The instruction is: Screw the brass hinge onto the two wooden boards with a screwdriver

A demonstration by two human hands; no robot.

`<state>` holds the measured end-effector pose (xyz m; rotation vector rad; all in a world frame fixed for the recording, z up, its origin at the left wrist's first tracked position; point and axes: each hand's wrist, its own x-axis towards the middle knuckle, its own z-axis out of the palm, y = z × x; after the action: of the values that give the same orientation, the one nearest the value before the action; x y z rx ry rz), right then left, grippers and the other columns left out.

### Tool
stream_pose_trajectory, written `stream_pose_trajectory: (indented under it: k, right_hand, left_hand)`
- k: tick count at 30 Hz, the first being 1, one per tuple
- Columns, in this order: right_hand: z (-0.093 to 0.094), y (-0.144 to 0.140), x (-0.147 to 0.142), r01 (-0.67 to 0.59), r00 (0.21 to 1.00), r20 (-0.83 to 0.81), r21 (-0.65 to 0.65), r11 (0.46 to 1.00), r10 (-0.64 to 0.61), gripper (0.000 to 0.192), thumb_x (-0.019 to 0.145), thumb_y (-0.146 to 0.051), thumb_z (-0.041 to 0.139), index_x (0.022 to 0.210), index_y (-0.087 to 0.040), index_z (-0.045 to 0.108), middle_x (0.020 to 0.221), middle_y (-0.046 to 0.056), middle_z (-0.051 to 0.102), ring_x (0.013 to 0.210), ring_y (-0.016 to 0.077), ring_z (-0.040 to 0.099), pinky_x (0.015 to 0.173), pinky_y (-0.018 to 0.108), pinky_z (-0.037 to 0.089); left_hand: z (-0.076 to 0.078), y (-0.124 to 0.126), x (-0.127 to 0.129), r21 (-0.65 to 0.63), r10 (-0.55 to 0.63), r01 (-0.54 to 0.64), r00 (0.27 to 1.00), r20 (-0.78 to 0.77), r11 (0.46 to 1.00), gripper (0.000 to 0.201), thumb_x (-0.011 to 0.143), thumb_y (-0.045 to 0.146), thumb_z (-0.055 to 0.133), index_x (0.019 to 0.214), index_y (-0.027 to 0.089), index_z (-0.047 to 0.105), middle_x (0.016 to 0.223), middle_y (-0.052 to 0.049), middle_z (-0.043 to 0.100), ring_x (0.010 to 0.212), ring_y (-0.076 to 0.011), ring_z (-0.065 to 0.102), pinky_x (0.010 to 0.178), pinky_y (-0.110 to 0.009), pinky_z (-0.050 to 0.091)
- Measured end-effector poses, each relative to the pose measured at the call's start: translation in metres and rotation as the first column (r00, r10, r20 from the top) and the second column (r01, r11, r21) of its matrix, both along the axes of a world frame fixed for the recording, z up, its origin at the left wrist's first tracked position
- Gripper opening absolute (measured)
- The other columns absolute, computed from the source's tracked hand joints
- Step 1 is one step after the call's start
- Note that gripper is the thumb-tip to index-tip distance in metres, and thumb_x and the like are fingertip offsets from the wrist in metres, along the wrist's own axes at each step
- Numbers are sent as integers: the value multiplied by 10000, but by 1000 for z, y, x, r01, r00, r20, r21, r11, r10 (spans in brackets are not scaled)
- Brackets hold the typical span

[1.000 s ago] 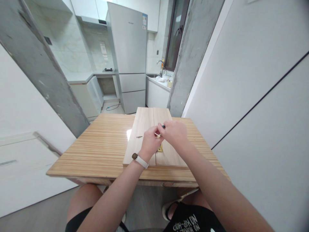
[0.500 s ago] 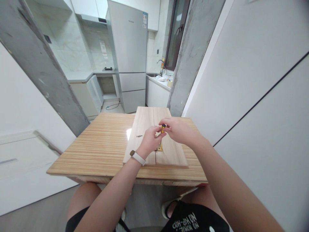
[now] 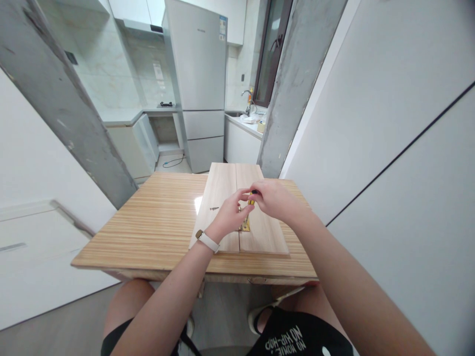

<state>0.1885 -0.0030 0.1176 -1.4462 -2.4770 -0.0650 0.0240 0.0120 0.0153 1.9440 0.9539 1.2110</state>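
Observation:
Two pale wooden boards (image 3: 221, 198) lie side by side on a striped wooden table (image 3: 159, 222). A brass hinge (image 3: 245, 226) sits across their seam near the front. My right hand (image 3: 272, 200) grips a small yellow and black screwdriver (image 3: 252, 198), held upright over the hinge. My left hand (image 3: 229, 213), with a white watch on its wrist, pinches at the tool's lower end just above the hinge; what its fingertips hold is hidden. A loose dark screw (image 3: 213, 208) lies on the left board.
A white wall (image 3: 371, 148) stands close along the table's right side, and a grey concrete pillar (image 3: 293, 84) rises behind it. A second pillar (image 3: 63, 113) is at the left. A refrigerator (image 3: 198, 84) and kitchen counters stand beyond.
My right hand has lifted and moved back from over my left hand, which uncovered the yellow screwdriver. My left hand has shifted slightly forward. The boards have not moved.

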Motion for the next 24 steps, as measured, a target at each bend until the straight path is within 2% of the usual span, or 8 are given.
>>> stream_pose_trajectory:
  k: [5, 10, 14, 19, 24]
  right_hand:
    - [-1, -2, -2, 21, 998, 60, 62, 998, -25, 211, 1026, -279, 556, 901, -169, 686, 910, 81, 736, 827, 198, 649, 706, 298, 361]
    - [-5, 1, -5, 69, 991, 103, 110, 992, -81, 384, 1047, -464, 505, 875, -179, 696, 873, 88, 747, 782, 203, 661, 639, 304, 308]
    - [-16, 5, -8, 188, 970, 128, 147, 971, -207, 455, 1037, -492, 471, 827, -184, 731, 845, 95, 764, 774, 214, 678, 622, 318, 294]
    - [-30, 5, -16, 373, 917, 68, 202, 905, -393, 532, 1034, -492, 399, 833, -189, 788, 837, 115, 779, 788, 246, 706, 629, 328, 326]
    - [-30, 2, -24, 441, 889, 43, 193, 876, -457, 578, 1043, -508, 365, 866, -180, 807, 851, 145, 778, 801, 276, 720, 649, 327, 373]
  left_hand:
    - [3, -3, -2, 26, 54, -53, 998, -29, 998, 393, 891, 240, 697, 1274, 247, 607, 1190, -53, 728, 1064, -204, 672, 852, -336, 528]
    - [4, -4, -2, 55, 76, -74, 996, -53, 996, 279, 878, 248, 715, 1149, 235, 653, 1089, -36, 729, 958, -191, 655, 802, -322, 514]
    - [2, -2, 1, 66, 107, -104, 993, -44, 992, 203, 855, 280, 746, 1030, 211, 668, 961, -26, 712, 873, -175, 633, 750, -301, 503]
    - [-2, 1, 7, 48, 134, -133, 991, -16, 990, 148, 818, 272, 760, 882, 186, 659, 848, -13, 693, 784, -155, 623, 687, -271, 486]
    - [-4, 2, 12, 75, 196, -196, 981, 7, 978, 63, 807, 196, 731, 817, 178, 671, 778, -3, 678, 730, -142, 603, 672, -262, 468]
